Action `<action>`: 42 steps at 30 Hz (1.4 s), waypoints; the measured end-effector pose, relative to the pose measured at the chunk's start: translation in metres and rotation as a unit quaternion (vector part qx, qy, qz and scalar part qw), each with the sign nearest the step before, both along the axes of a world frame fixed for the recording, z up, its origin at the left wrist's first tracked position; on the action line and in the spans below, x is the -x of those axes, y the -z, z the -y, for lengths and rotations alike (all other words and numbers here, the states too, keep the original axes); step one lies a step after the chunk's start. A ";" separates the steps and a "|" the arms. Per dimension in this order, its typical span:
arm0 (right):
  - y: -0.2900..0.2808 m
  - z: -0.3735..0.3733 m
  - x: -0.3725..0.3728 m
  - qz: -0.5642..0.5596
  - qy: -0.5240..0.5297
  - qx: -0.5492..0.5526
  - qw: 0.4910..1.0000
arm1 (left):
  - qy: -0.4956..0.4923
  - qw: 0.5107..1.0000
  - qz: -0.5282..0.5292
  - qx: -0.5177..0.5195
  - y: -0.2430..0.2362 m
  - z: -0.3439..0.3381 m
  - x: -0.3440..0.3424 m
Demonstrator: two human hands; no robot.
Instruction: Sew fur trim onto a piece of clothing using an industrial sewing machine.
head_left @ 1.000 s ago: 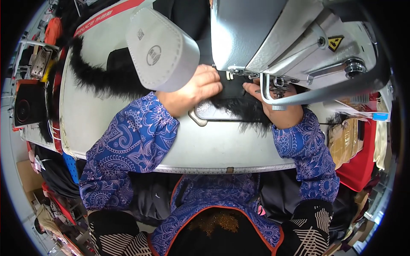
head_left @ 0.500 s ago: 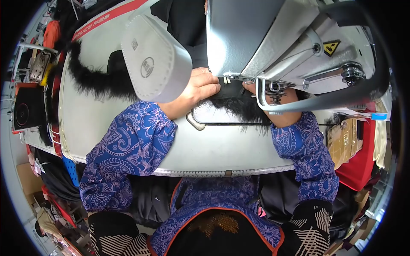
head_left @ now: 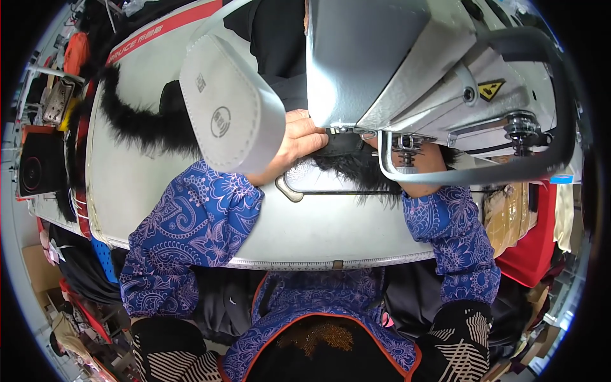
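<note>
A black fabric piece (head_left: 338, 145) with a fluffy black fur edge (head_left: 353, 170) lies under the head of a sewing machine (head_left: 363, 57). On its left side my left hand (head_left: 299, 140) holds the fabric, fingers close together and bent onto it near the needle area. My right hand (head_left: 425, 167) is at the fabric's right side, behind the machine's metal guard (head_left: 389, 162). Most of its fingers are hidden there. The grey lamp-like housing (head_left: 232, 105) covers part of my left wrist. The needle itself cannot be made out.
A long black fur strip (head_left: 143, 124) trails left across the white machine table (head_left: 318, 235). More dark cloth (head_left: 280, 38) lies behind the machine. A ruler strip (head_left: 375, 261) runs along the near edge. At the right stand a red bin (head_left: 531, 254) and a taped package (head_left: 509, 210).
The whole view has shifted slightly, with the machine and table sitting a little lower in it. Both hands stay at the fabric beside the machine head.
</note>
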State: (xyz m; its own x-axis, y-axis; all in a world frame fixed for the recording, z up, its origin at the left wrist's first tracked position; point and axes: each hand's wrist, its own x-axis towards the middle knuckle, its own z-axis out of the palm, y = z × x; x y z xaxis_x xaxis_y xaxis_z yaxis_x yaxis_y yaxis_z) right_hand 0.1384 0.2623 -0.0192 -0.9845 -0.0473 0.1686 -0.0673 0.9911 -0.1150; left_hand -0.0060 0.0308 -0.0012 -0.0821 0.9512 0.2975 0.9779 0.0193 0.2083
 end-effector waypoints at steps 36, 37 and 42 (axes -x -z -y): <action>-0.031 0.027 -0.002 -0.061 -0.128 0.138 0.980 | -0.066 0.995 -0.019 -0.073 0.001 0.017 -0.029; -0.029 0.026 -0.003 -0.047 -0.103 0.174 0.978 | -0.067 0.995 -0.018 -0.073 0.001 0.020 -0.028; -0.020 0.022 -0.005 -0.077 -0.110 0.148 0.980 | -0.089 0.989 -0.024 -0.113 0.005 0.031 -0.025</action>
